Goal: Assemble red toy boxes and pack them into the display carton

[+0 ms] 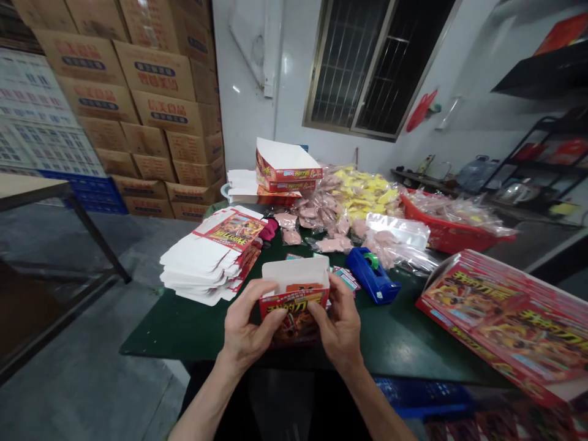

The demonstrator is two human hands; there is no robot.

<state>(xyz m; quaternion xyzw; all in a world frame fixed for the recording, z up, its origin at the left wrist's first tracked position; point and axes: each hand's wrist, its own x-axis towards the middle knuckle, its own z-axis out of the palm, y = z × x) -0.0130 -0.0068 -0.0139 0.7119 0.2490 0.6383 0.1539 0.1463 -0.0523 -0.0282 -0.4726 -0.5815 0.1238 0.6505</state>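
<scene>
Near the table's front edge, a small red printed carton (298, 321) stands between my two hands with its white top flap raised. My left hand (250, 324) grips its left side, thumb on the printed front. On the right side my right hand (339, 324) grips it too, its thumb also across the front. Behind the carton lie a few small printed cards (346, 278), partly hidden. A blue tape dispenser (373, 275) with green tape sits just beyond my right hand. To the left is a stack of flattened cartons (206, 257), mostly white with a red printed one on top.
Clear bags of pink pieces (316, 214) and yellow pieces (367, 190) heap at the back. A red basin (450, 223) holds more bags. Right: a display box (509, 324) of printed cartons. Open display trays (287, 168) stand behind. Brown shipping boxes (160, 110) line the wall.
</scene>
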